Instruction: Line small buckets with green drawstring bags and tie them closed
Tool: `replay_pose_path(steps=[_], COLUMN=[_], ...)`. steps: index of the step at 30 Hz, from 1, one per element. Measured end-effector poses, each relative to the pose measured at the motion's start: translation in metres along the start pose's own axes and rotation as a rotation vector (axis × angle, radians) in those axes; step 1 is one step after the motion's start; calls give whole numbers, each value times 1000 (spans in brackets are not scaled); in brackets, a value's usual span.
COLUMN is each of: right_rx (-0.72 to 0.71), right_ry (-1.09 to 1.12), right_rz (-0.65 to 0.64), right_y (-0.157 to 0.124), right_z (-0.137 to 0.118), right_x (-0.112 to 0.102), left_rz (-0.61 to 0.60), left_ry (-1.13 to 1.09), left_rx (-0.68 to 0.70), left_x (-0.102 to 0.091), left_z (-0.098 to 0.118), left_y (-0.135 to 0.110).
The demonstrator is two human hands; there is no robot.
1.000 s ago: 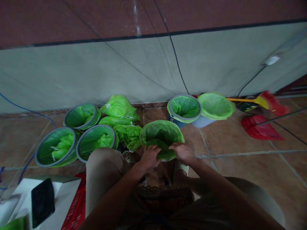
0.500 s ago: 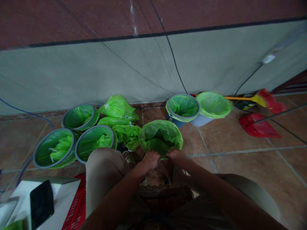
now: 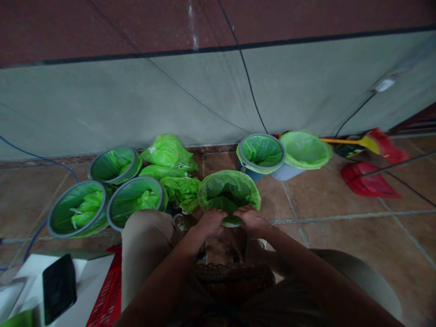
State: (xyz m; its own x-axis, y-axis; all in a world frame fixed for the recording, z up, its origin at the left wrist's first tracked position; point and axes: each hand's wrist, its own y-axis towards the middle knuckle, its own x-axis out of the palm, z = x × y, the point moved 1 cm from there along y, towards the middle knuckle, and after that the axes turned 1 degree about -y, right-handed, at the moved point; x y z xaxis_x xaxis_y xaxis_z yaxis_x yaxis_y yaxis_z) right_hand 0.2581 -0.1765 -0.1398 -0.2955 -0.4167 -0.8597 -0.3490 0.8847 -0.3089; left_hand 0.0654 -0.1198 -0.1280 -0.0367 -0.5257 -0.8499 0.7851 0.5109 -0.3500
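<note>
Between my knees stands a bin lined with a thin green bin liner (image 3: 229, 181), its edge folded out over the rim. My left hand (image 3: 211, 221) is closed on the liner at the near left of the rim. At the near right, my right hand (image 3: 251, 219) grips the same edge, fingers over the rim and partly hidden. The mouth of the bin faces up, and its inside is dark. Touching its left side is a crumpled green bag (image 3: 180, 190).
Grey-rimmed bins, including one at the left (image 3: 76, 209), hold green bags. A tied green bag (image 3: 166, 150) lies by the wall. Two lined bins, one pale (image 3: 304, 152), stand behind right. A red dustpan (image 3: 369, 179), broom (image 3: 371, 143), phone (image 3: 59, 288) and red crate (image 3: 107, 295) are around.
Both hands have shifted slightly along and over the near rim, with their backs raised a little more. The bin and everything around it stay in place.
</note>
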Motion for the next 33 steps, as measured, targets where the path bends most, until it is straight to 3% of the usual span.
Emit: replay_pose_path(steps=[5, 11, 14, 18, 22, 28, 31, 33], right_rx=[21, 57, 61, 57, 202, 329, 317, 380], right_ry=[16, -34, -6, 10, -60, -207, -170, -139], right_rz=[-70, -123, -119, -85, 51, -54, 28, 138], right_y=[4, 1, 0, 2, 1, -7, -5, -2], right_z=[1, -1, 2, 8, 15, 14, 10, 11], right_x=[9, 26, 27, 15, -10, -18, -23, -30], left_rz=[50, -40, -78, -68, 63, 364, 359, 263], left_ry=[-12, 116, 139, 113, 3, -83, -96, -96], left_rx=[-82, -278, -289, -214, -205, -453, -588, -664], left_x=[-23, -9, -4, -4, -9, -18, -16, -12], left_z=[-10, -14, -12, -9, -7, -9, -8, -7], left_y=[-5, -3, 0, -1, 0, 4, 2, 0])
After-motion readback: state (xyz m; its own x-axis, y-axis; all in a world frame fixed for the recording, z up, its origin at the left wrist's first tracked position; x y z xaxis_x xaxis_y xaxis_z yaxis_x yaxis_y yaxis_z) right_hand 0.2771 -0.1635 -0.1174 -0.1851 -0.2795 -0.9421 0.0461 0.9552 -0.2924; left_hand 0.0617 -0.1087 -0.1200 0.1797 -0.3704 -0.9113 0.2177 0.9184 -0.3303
